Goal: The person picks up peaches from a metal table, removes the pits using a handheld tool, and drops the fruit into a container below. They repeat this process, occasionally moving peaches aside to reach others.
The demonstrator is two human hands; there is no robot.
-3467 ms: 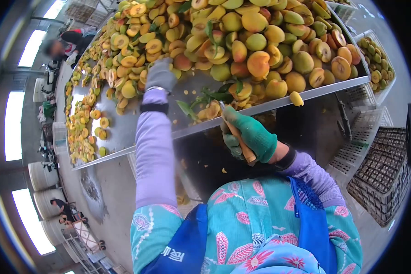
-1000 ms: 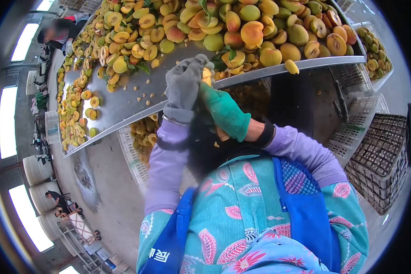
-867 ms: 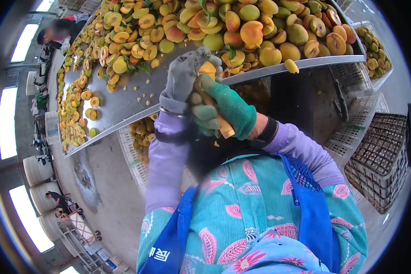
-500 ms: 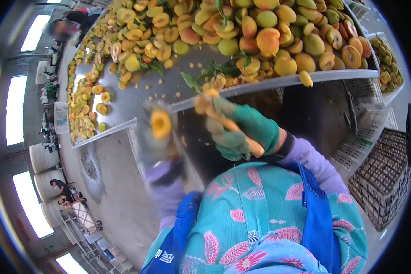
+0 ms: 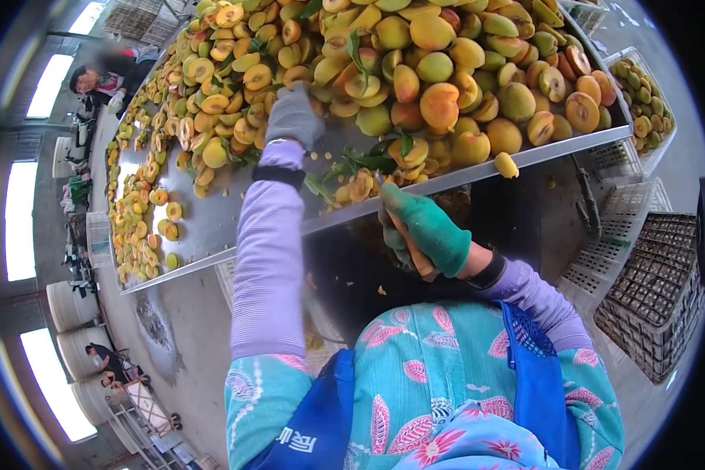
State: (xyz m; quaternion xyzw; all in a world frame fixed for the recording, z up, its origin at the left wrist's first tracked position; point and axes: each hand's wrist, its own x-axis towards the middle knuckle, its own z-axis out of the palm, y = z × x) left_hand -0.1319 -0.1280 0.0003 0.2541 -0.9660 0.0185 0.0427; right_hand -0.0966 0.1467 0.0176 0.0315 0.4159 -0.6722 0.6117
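L hand [image 5: 295,117], gray-gloved, is hovering over/at the near edge of the fruit pile [image 5: 439,35], its arm lying nearly straight fwd from the body, palm side facing down; fingers are blurring into the fruit, so can't tell if they're closing on a piece. L forearm is wearing a lilac sleeve [image 5: 268,258] w/ a dark band [image 5: 280,174] near the wrist. R hand [image 5: 427,231], green-gloved, is staying lower & closer to the chest, elbow bending out to the R, fingers wrapping firmly round a wood-handled tool [image 5: 421,258]; tool is slanting, butt end pointing toward the body, upper end near the table rim. R wrist is also wearing a dark band [image 5: 489,270]. Fruit, whole + halved, yellow/green w/ red blush, is covering most of the metal table [image 5: 556,154], heaping thickest at far side & R. Leaves [image 5: 360,162] & small fruit pieces [image 5: 354,190] are lying btwn the two hands, just inside the rim; one yellow piece [image 5: 506,164] is sitting on the rim, farther R. Re writing: white characters [image 5: 296,440] are showing on the blue apron strap [image 5: 321,407], L side, approx. two, turned sideways & too small to read for sure. Floral top [image 5: 423,345] is showing under the straps. Dark grid crates [image 5: 648,290] are standing at R, beside a white crate [image 5: 603,254].
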